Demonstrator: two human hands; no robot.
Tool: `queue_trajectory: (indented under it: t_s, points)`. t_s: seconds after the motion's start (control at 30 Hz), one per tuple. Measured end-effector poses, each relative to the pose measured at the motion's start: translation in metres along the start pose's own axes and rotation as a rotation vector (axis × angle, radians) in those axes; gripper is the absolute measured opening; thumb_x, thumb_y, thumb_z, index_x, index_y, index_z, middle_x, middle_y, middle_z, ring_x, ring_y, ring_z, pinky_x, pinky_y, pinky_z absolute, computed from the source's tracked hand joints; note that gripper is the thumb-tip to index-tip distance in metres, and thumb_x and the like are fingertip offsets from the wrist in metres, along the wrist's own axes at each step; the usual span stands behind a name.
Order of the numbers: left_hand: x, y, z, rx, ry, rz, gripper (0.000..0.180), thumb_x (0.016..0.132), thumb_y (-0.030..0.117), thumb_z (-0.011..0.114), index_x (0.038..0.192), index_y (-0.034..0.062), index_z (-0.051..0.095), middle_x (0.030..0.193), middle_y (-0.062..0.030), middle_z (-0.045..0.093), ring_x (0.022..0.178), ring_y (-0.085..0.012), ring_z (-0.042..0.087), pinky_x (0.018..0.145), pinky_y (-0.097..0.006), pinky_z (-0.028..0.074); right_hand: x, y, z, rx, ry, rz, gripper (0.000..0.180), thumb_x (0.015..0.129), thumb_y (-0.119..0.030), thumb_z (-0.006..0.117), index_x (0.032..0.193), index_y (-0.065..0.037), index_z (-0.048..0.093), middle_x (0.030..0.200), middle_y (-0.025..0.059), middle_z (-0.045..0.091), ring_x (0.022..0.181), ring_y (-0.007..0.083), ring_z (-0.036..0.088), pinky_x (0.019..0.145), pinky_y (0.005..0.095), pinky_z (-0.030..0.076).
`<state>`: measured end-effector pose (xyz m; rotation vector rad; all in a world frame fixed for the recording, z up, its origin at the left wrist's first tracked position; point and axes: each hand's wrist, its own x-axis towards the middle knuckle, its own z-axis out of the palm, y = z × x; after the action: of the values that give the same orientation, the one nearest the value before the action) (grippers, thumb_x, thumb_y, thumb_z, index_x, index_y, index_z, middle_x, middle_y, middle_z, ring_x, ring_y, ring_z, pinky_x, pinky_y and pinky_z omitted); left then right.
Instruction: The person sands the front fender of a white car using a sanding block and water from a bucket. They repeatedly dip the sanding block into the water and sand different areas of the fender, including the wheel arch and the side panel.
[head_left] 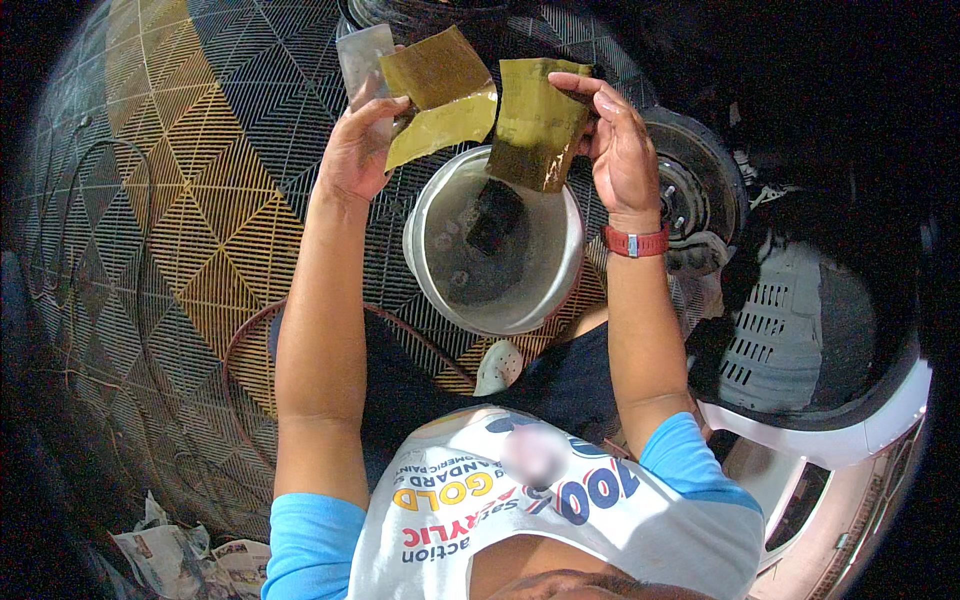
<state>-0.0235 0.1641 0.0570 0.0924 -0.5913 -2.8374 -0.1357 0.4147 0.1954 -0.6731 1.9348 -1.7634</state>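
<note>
Two olive-yellow pieces, apparently sandpaper, are held up over the far side of a pale bucket. My left hand [355, 150] pinches a creased sandpaper sheet [440, 125] with its thumb on top. A translucent whitish flat piece [365, 62] sticks up beside that hand, seemingly in the same grip. My right hand [622, 150] is closed on the right edge of the other sandpaper sheet [540, 115], index finger laid across its top. That sheet bends, and its lower part hangs over the rim of the bucket [418, 255]. Inside is a dark patch that I cannot make out.
A round wheel-like part [725, 170] lies to the right of my right wrist. Farther right are a grey slotted panel [775, 320] and a white curved panel [840, 445]. Slatted floor tiles [215, 220], a reddish hose [230, 370] and crumpled newspaper [165, 560] are at left.
</note>
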Motion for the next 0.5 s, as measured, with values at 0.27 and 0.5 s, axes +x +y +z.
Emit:
queue_trajectory:
  t_s: [0.27, 0.5]
  points:
    - [0.002, -0.009, 0.006, 0.131, -0.051, -0.053, 0.070, 0.088, -0.001, 0.070, 0.156, 0.0044, 0.052, 0.143, -0.0135, 0.064, 0.129, -0.0283, 0.066, 0.111, -0.042, 0.056, 0.001, 0.034, 0.005, -0.178, -0.036, 0.028, 0.029, 0.109, -0.022, 0.062, 0.130, -0.004, 0.072, 0.125, 0.0082, 0.074, 0.118, 0.0128, 0.065, 0.103, 0.0284, 0.050]
    - [0.001, -0.015, 0.012, 0.268, 0.011, -0.068, 0.069, 0.089, -0.003, 0.070, 0.156, 0.0063, 0.054, 0.142, -0.0111, 0.067, 0.129, -0.0252, 0.066, 0.110, -0.039, 0.055, -0.035, 0.066, -0.001, -0.124, 0.193, -0.067, 0.066, 0.096, 0.011, 0.064, 0.154, -0.009, 0.039, 0.123, 0.0125, 0.072, 0.116, 0.0176, 0.068, 0.100, 0.0317, 0.055]
